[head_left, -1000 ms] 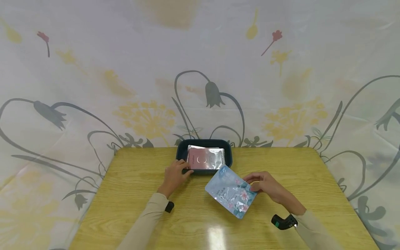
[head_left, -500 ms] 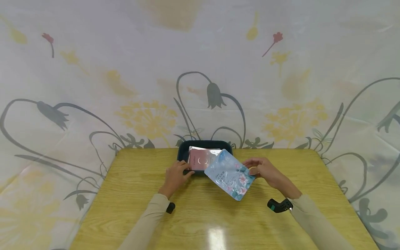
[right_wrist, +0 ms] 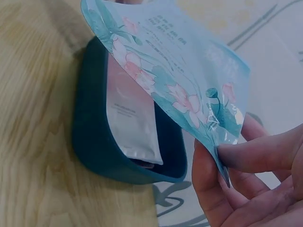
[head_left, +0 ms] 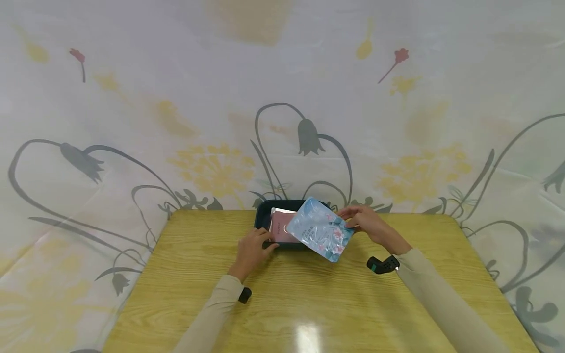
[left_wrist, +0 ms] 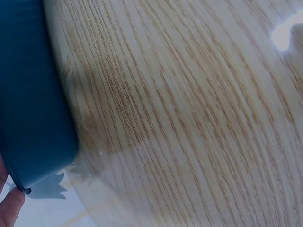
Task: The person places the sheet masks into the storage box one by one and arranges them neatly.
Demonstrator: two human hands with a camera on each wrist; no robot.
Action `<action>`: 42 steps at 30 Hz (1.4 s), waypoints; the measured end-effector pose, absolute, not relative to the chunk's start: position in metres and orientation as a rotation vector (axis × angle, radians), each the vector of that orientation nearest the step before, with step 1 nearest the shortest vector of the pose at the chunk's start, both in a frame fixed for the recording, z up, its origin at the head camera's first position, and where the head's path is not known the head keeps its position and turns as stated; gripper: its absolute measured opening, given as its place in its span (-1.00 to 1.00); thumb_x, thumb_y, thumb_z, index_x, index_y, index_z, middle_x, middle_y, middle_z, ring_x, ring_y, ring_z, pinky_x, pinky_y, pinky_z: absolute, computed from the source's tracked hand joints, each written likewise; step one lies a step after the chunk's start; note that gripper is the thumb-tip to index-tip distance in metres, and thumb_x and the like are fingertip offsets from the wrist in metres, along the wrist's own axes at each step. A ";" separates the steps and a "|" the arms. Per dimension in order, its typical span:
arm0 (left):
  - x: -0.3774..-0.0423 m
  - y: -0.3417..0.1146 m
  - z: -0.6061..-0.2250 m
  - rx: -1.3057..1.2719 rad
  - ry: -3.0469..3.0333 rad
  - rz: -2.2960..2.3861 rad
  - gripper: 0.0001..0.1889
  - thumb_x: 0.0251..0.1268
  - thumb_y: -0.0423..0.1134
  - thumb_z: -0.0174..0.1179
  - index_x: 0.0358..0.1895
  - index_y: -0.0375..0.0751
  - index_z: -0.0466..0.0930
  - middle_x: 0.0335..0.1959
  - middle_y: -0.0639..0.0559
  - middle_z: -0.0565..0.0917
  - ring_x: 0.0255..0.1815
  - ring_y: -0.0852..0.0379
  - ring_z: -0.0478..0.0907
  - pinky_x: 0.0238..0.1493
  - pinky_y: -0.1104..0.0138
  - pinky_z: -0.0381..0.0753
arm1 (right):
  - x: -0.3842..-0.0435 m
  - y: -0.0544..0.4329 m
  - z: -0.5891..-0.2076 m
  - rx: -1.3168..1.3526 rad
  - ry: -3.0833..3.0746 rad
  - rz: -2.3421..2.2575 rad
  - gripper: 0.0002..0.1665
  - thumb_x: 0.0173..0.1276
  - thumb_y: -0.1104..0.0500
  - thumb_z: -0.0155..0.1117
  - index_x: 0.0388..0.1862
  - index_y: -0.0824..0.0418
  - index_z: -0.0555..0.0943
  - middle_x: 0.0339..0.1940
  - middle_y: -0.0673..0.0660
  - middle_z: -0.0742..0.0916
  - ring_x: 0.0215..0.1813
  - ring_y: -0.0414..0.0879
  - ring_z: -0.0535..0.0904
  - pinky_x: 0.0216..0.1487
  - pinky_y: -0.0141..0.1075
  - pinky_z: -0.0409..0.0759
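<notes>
A light blue sheet mask packet [head_left: 320, 230] with pink flowers is pinched at its right corner by my right hand [head_left: 368, 226]. It slants over the front right of a dark teal plastic bin [head_left: 263, 218]. Thumb and fingers of that hand [right_wrist: 265, 175] grip the packet's edge in the right wrist view. My left hand [head_left: 252, 249] holds the bin's front left corner, its fingertips right at the rim. Inside the bin lies a pink and silver packet [head_left: 280, 228], partly covered by the blue one in the head view; silver edges show behind it.
The bin stands near the back edge of a wood-grain table [head_left: 194, 274]. Behind it hangs a pale flower-printed cloth [head_left: 212, 98]. Each wrist wears a black camera band, the right one [head_left: 383, 265] close above the table.
My right hand has carried the blue packet away from me and up to the bin, where it now overlaps the bin's right side. My left hand has stayed at the corner.
</notes>
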State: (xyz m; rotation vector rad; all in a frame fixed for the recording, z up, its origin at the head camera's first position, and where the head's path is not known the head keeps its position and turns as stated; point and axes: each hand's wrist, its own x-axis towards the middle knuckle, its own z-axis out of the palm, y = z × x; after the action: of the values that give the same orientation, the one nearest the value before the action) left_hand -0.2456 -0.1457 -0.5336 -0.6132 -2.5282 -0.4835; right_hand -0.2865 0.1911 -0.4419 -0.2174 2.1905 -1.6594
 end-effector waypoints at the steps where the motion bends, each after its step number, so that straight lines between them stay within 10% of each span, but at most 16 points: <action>1: -0.246 -0.146 -0.534 -0.611 -2.530 -0.482 -0.81 0.02 -0.06 0.43 -0.39 -0.03 0.68 -0.40 0.15 0.57 -0.40 0.15 0.46 -0.63 0.38 0.38 | -0.290 0.190 -0.442 -0.221 2.191 -1.653 -0.54 0.24 0.46 0.04 0.15 0.41 0.49 0.00 0.24 0.59 -0.17 -0.03 0.53 -0.29 -0.21 0.56; 25: -0.245 -0.144 -0.534 -0.608 -2.513 -0.558 -0.81 -0.01 -0.09 0.45 -0.37 -0.07 0.71 -0.41 0.12 0.57 -0.43 0.14 0.43 -0.61 0.36 0.41 | -0.349 0.134 -0.460 -0.285 2.326 -1.562 -0.58 0.17 0.46 -0.06 -0.03 0.42 0.61 0.02 0.35 0.60 -0.10 0.05 0.52 -0.36 -0.20 0.54; 34: -0.246 -0.144 -0.537 -0.608 -2.502 -0.557 -0.82 -0.02 -0.09 0.45 -0.39 -0.05 0.70 -0.42 0.09 0.58 -0.45 0.13 0.41 -0.56 0.34 0.45 | -0.365 0.109 -0.484 -0.344 2.521 -1.532 -0.62 0.09 0.52 -0.06 -0.22 0.46 0.68 -0.13 0.32 0.66 -0.42 -0.04 0.36 -0.50 -0.28 0.36; 42: -0.246 -0.145 -0.536 -0.585 -2.535 -0.551 -0.81 0.02 -0.08 0.43 -0.35 -0.07 0.71 -0.41 0.13 0.56 -0.43 0.16 0.41 -0.53 0.36 0.45 | -0.362 0.096 -0.498 -0.532 2.730 -1.281 -0.66 0.02 0.55 -0.01 -0.32 0.43 0.67 -0.26 0.32 0.68 -0.25 0.12 0.55 -0.30 -0.16 0.53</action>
State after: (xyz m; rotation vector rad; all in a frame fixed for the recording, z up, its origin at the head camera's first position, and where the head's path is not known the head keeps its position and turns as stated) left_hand -0.2456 -0.1448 -0.5356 -0.5847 -2.5348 -0.5509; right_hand -0.3620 0.0963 -0.4979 -0.5321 2.7296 -1.2813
